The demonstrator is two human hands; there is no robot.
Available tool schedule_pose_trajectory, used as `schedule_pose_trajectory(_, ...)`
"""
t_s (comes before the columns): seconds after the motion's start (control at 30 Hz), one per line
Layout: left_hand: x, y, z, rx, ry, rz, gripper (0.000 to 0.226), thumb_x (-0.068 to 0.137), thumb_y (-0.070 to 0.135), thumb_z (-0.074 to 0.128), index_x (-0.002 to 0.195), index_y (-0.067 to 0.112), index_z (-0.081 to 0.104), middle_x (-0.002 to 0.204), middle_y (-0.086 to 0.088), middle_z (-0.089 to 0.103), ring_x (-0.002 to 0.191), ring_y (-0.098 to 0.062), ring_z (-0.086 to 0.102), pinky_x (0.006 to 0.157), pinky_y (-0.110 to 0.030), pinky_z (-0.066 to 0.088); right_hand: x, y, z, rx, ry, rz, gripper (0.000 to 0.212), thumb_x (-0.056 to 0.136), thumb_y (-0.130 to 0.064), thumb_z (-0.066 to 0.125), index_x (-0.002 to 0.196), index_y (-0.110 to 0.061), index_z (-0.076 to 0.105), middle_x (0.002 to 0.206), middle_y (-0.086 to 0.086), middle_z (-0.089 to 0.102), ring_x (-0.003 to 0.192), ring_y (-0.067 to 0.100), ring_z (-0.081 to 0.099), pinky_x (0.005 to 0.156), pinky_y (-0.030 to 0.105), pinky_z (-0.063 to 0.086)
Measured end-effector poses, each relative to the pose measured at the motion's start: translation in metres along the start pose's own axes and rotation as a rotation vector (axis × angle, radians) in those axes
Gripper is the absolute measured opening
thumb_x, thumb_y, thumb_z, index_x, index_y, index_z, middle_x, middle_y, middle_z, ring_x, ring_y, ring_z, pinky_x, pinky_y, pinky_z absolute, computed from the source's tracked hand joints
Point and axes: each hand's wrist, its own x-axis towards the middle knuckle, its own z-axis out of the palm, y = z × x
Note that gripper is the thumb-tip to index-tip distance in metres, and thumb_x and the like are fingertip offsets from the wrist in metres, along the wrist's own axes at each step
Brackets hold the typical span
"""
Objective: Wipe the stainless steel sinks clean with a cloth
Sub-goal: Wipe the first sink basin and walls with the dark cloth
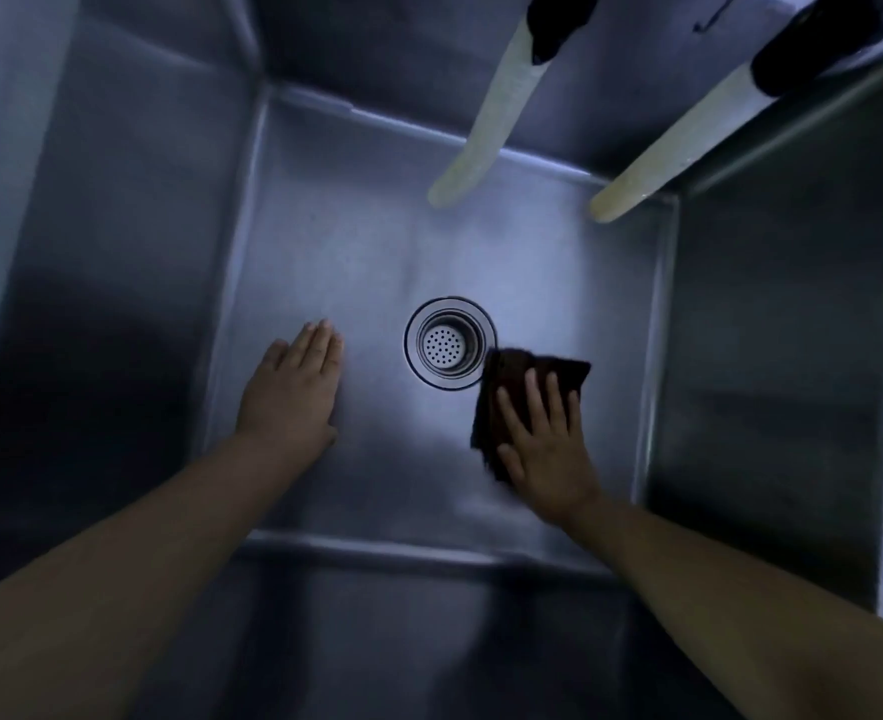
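Observation:
I look straight down into a deep stainless steel sink (356, 241). A dark brown folded cloth (512, 379) lies on the sink floor just right of the round perforated drain strainer (449, 343). My right hand (545, 439) presses flat on the cloth, fingers spread over it. My left hand (293, 387) rests flat on the bare sink floor left of the drain, fingers together and holding nothing.
Two pale hoses hang down from dark fittings at the back: one (491, 116) over the middle, one (678, 153) toward the back right corner. Steep steel walls close in on all sides, with the right wall (772, 330) nearest my right hand.

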Motion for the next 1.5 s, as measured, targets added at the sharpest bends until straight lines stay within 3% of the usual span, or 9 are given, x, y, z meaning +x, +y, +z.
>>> schedule_pose_trajectory(0.17, -0.024, -0.016, -0.017, -0.114, 0.070, -0.141, 0.090, 0.088, 0.036, 0.059, 0.151, 0.008, 0.000, 0.160, -0.007, -0.003, 0.147, -0.021, 0.000, 0.117, -0.037, 0.010, -0.002, -0.057, -0.003, -0.030, -0.082, -0.390, 0.067, 0.078, -0.051, 0.047, 0.140, -0.026, 0.045, 0.145, 0.021, 0.040, 0.133, 0.048, 0.033, 0.104, 0.071, 0.018)
schedule_pose_trajectory(0.27, -0.032, -0.024, -0.020, -0.151, 0.109, -0.219, 0.087, 0.090, 0.035, 0.056, 0.151, 0.008, 0.000, 0.160, -0.007, 0.000, 0.147, -0.021, 0.003, 0.116, -0.035, 0.016, 0.044, -0.101, -0.012, 0.020, -0.082, -0.471, 0.070, 0.075, -0.052, 0.054, 0.141, -0.029, 0.043, 0.150, 0.017, 0.033, 0.138, 0.045, 0.025, 0.107, 0.069, 0.012)
schedule_pose_trajectory(0.47, -0.029, -0.022, -0.004, -0.207, 0.097, -0.250, 0.087, 0.090, 0.038, 0.052, 0.150, 0.006, -0.002, 0.160, -0.009, 0.002, 0.147, -0.020, 0.007, 0.117, -0.032, 0.010, 0.175, -0.135, -0.033, -0.016, -0.026, -0.261, 0.074, 0.086, -0.058, 0.042, 0.149, -0.038, 0.011, 0.160, 0.008, 0.001, 0.144, 0.037, -0.007, 0.110, 0.060, -0.010)
schedule_pose_trajectory(0.7, -0.019, -0.009, 0.008, -0.120, 0.032, -0.117, 0.088, 0.091, 0.032, 0.051, 0.150, 0.011, -0.011, 0.160, -0.006, -0.006, 0.147, -0.021, 0.003, 0.117, -0.034, 0.010, 0.249, -0.072, -0.050, 0.058, 0.074, -0.002, 0.072, 0.082, -0.062, 0.028, 0.148, -0.041, 0.009, 0.160, 0.003, -0.002, 0.145, 0.031, -0.007, 0.111, 0.058, -0.003)
schedule_pose_trajectory(0.97, 0.006, 0.021, -0.004, -0.021, -0.074, -0.006, 0.099, 0.084, 0.039, 0.062, 0.150, 0.021, -0.010, 0.159, -0.009, -0.012, 0.147, -0.030, -0.005, 0.117, -0.047, 0.005, 0.182, 0.030, -0.038, 0.090, 0.136, 0.250, 0.068, 0.088, -0.053, 0.039, 0.150, -0.034, 0.015, 0.159, 0.010, 0.007, 0.145, 0.036, 0.000, 0.114, 0.057, -0.001)
schedule_pose_trajectory(1.13, 0.025, 0.044, -0.012, 0.072, -0.092, -0.007, 0.103, 0.084, 0.045, 0.062, 0.150, 0.015, -0.011, 0.158, -0.019, -0.011, 0.145, -0.041, 0.000, 0.115, -0.053, 0.011, 0.100, 0.021, -0.017, 0.102, 0.088, 0.295, 0.071, 0.085, -0.056, 0.034, 0.149, -0.030, 0.021, 0.157, 0.016, 0.014, 0.143, 0.042, 0.005, 0.113, 0.058, -0.001)
schedule_pose_trajectory(1.33, 0.037, 0.058, -0.013, 0.135, -0.093, -0.014, 0.098, 0.087, 0.039, 0.060, 0.148, 0.005, -0.009, 0.155, -0.028, -0.005, 0.142, -0.046, 0.009, 0.114, -0.050, 0.021, 0.003, -0.002, 0.015, 0.058, 0.027, 0.115, 0.073, 0.084, -0.054, 0.039, 0.148, -0.024, 0.024, 0.155, 0.017, 0.013, 0.141, 0.046, 0.009, 0.109, 0.067, 0.010)
schedule_pose_trajectory(1.5, 0.039, 0.060, -0.014, 0.133, -0.116, -0.016, 0.098, 0.087, 0.037, 0.061, 0.148, 0.002, -0.007, 0.154, -0.031, -0.003, 0.141, -0.049, 0.011, 0.110, -0.048, 0.029, -0.002, 0.023, 0.009, 0.073, -0.007, 0.366, 0.075, 0.083, -0.055, 0.034, 0.148, -0.018, 0.024, 0.154, 0.019, 0.014, 0.140, 0.043, 0.006, 0.109, 0.064, 0.003)
